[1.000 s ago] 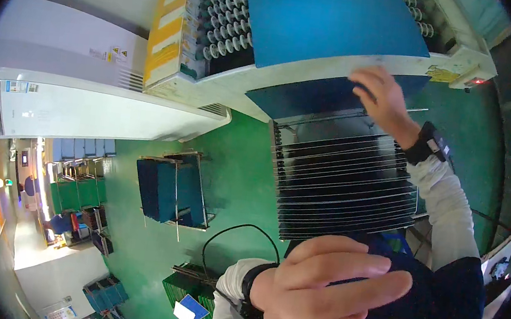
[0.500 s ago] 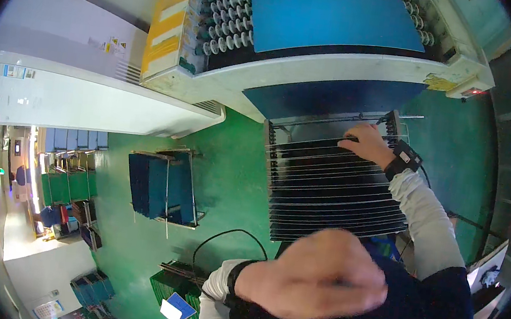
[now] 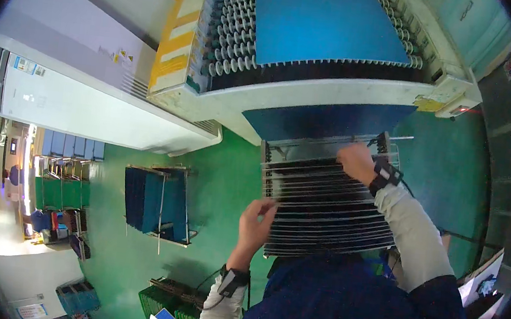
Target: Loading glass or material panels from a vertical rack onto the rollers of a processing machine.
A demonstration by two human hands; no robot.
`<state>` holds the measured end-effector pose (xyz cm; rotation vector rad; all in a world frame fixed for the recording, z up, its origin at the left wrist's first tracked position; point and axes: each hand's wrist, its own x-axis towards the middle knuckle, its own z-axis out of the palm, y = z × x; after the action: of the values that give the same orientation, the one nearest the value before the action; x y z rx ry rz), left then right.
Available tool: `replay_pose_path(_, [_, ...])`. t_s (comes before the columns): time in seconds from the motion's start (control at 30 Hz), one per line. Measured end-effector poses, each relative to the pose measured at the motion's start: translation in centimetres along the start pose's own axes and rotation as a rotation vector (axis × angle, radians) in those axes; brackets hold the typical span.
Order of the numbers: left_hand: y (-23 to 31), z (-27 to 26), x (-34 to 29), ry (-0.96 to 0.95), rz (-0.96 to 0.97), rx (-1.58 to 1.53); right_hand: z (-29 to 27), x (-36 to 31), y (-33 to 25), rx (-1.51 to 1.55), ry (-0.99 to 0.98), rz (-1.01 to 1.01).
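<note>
In front of me stands a rack [image 3: 264, 174] with slotted sides, filled with several thin dark panels [image 3: 324, 213] on edge, their pale edges in rows. My right hand [image 3: 358, 162] is at the far end of the rack, fingers closed at the top edge of one dark panel. My left hand [image 3: 254, 227] is beside the rack's left side with its fingers curled together near the panels' ends. Whatever lies between those left fingertips is too small to make out. Each wrist wears a black strapped device.
Beyond the rack is a roller conveyor [image 3: 235, 29] carrying a blue panel [image 3: 331, 30]. A dark blue sheet [image 3: 328, 120] leans below its edge. On the left are a white air conditioner [image 3: 87, 101], another panel rack [image 3: 160, 202] and green panels [image 3: 171, 306] on the green floor.
My left hand has swung from close in front of my body out to the rack's left side. My right hand stays at the far panels. The blue panel on the conveyor sits farther from its near edge.
</note>
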<state>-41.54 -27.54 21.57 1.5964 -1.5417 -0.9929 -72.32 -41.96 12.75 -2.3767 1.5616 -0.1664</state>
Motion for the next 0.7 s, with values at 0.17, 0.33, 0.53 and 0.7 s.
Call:
replay_pose_path(0.17, [-2.1, -0.6, -1.7, 0.096, -0.179, -0.104, -8.7, -1.8, -3.1, -0.01, 0.165, -0.17])
replay_pose_path(0.33, [3.6, -0.7, -0.1, -0.034, -0.464, -1.271, -20.2, -4.8, -7.5, 0.015, 0.22, -0.279])
replay_pose_path(0.53, [13.6, -5.1, -0.5, -0.281, -0.406, -1.649, -27.7, -10.6, -13.0, -0.153, 0.35, -0.381])
replay_pose_path(0.7, [18.7, -7.1, -2.9, -0.176, -0.324, -1.519, -31.7, -13.4, -15.1, -0.31, 0.538, -0.422])
